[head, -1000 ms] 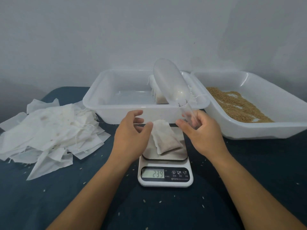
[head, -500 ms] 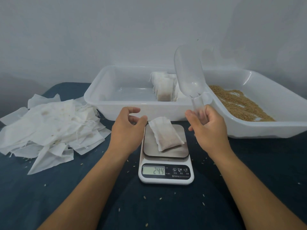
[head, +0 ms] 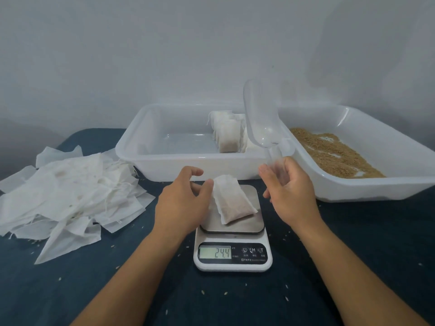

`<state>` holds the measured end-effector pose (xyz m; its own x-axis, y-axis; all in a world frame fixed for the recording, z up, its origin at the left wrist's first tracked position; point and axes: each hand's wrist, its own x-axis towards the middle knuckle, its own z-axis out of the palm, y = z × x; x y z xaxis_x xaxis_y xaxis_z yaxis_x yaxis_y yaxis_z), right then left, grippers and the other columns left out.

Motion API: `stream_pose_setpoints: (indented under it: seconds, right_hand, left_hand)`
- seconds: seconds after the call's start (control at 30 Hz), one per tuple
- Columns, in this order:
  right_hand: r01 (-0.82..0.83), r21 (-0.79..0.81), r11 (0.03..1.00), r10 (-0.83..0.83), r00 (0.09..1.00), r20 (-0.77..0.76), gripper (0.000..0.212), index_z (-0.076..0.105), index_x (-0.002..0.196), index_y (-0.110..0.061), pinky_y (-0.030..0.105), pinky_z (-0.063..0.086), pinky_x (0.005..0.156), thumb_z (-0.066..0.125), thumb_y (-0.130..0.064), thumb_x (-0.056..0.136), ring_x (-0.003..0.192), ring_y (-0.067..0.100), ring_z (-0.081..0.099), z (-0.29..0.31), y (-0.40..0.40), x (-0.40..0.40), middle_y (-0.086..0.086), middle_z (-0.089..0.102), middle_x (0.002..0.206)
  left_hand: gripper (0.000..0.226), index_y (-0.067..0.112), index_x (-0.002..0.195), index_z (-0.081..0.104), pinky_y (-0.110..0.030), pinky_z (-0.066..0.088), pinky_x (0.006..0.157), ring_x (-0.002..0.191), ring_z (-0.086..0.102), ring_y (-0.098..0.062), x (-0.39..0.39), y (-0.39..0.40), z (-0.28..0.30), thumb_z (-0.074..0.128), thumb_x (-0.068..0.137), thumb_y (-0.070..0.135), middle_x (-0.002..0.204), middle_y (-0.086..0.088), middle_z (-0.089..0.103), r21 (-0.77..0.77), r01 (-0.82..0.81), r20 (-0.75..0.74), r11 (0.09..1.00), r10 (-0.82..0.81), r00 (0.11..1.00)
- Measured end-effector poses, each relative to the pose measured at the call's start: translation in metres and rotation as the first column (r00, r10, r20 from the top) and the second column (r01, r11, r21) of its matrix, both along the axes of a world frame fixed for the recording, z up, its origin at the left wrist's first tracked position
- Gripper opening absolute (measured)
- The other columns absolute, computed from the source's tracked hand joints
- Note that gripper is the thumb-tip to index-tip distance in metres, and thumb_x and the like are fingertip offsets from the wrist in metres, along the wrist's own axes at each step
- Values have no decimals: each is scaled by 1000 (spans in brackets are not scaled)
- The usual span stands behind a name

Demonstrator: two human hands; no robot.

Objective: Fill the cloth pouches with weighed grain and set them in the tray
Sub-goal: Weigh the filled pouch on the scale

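A filled cloth pouch (head: 231, 202) lies on the steel plate of a small white scale (head: 233, 252) whose display reads 24.4. My left hand (head: 182, 203) hovers at the pouch's left edge, thumb touching its top corner, fingers loosely curled. My right hand (head: 288, 187) grips the handle of a clear plastic scoop (head: 261, 116), which points up and looks empty. Behind the scale stands a white tray (head: 146, 156) holding several filled pouches (head: 227, 132) upright at its right end. To the right, a second white tray (head: 376, 187) holds brown grain (head: 332, 154).
A loose heap of empty white pouches (head: 68, 196) covers the left of the dark blue tabletop (head: 353, 267). Stray grains are scattered on the cloth around the scale. A grey wall rises close behind both trays.
The scoop swung from over the pouch tray to the right and tipped upright. The display rose from 23.9 to 24.4. My left hand's thumb stays at the pouch's corner.
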<state>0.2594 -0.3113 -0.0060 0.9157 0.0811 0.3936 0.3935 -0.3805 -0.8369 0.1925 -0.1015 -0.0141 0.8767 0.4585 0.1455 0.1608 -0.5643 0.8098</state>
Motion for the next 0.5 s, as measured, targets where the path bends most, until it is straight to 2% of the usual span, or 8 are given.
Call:
stream_pose_setpoints:
  seconds: [0.13, 0.23, 0.3, 0.4, 0.5]
  right_hand:
    - [15, 27, 1000, -15, 1000, 5, 34, 57, 84, -17, 14, 50, 60, 63, -49, 95, 61, 9, 65, 3, -1, -1, 0, 64, 70]
    - [20, 45, 999, -20, 1000, 10, 34, 57, 84, -17, 12, 49, 58, 64, -47, 96, 60, 7, 65, 5, -2, -2, -2, 64, 69]
    - [22, 51, 998, -23, 1000, 18, 34, 56, 84, -16, 15, 50, 59, 64, -47, 96, 60, 9, 65, 7, -2, -3, -3, 64, 72]
    - [27, 79, 996, -29, 999, 31, 34, 56, 83, -15, 18, 50, 59, 65, -45, 97, 59, 9, 64, 9, -4, -3, -4, 65, 73]
    - [35, 124, 992, -40, 999, 35, 30, 56, 83, -18, 13, 48, 58, 66, -42, 98, 58, 7, 65, 12, -6, -3, -7, 65, 71]
  left_hand:
    - [27, 43, 118, 55, -32, 49, 74, 83, 64, 2, 7, -2, 4, 61, 94, 55, 73, 22, 69, -31, 22, -26, 999, -23, 999]
    - [32, 44, 117, 56, -31, 52, 77, 85, 65, -1, 13, -4, 7, 68, 89, 55, 80, 14, 71, -38, 84, -59, 996, -86, 995]
    - [35, 44, 116, 58, -29, 52, 75, 84, 66, -4, 18, -5, 12, 74, 86, 52, 86, 10, 70, -53, 126, -70, 991, -130, 989]
    - [29, 42, 110, 63, -18, 47, 63, 74, 66, -2, 23, -3, 21, 79, 85, 41, 86, 7, 70, -50, 208, -87, 977, -212, 973]
    - [22, 43, 100, 68, -17, 44, 64, 67, 63, 4, 22, -3, 34, 80, 83, 37, 85, 10, 71, 8, 280, -41, 960, -279, 959]
